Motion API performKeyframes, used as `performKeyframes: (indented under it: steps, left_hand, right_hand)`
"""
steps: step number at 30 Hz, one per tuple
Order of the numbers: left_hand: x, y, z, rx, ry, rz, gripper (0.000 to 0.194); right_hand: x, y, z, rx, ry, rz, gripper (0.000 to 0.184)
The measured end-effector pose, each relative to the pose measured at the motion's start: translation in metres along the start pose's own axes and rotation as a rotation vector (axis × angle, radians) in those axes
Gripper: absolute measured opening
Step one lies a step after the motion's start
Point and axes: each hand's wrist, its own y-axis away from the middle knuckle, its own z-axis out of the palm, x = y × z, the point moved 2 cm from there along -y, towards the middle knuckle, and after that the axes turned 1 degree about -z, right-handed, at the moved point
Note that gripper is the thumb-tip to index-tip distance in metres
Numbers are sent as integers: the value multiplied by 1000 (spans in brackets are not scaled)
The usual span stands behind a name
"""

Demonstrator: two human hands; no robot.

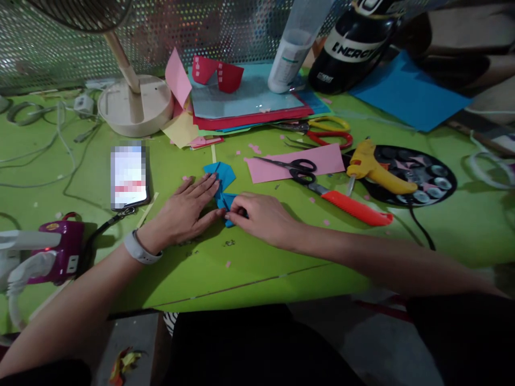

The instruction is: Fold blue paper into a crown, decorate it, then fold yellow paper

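A folded piece of blue paper (223, 174) lies on the green tabletop between my hands. My left hand (191, 206) rests flat over its left side with the fingers stretched out, pressing it down. At its lower right, my right hand (259, 217) pinches an edge of the same paper between thumb and fingers. The paper fans out in creased panels above my left fingertips. Part of it is hidden beneath my hands. Just right of the paper, black-handled scissors (298, 169) lie across a pink paper strip (322, 163).
A utility knife (358, 208) with an orange handle and a yellow glue gun (372, 169) lie at right. A phone (129, 174) and a purple power adapter (60, 252) are at left. Behind stand a fan base (155, 110), stacked coloured paper (249, 102) and a black bottle (338, 59).
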Motion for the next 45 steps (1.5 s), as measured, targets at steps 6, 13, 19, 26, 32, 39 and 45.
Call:
performKeyframes:
  steps: [6,13,19,26,32,39,45]
  left_hand:
    - [1,-1,3,26,-41,-5,61]
    - [3,-1,3,52,-43,-6,58]
    - [2,-2,3,121,35,-22,65]
    - [1,-2,3,155,66,-7,63]
    - [1,-2,5,150,38,15,56]
    - [1,-1,6,156,9,20,56]
    - [2,-2,6,162,3,21,55]
  right_hand:
    - [0,3,3,15,17,-22,20]
    - [-4,0,0,-22,58,0,21]
    - [-7,-1,-3,-84,64,39,22]
    - [-6,0,-4,-96,63,46,22]
    - [-6,0,-3,-87,68,47,22]
    - [-6,0,-3,-84,79,33,21]
    - [-5,-1,0,-82,131,19,22]
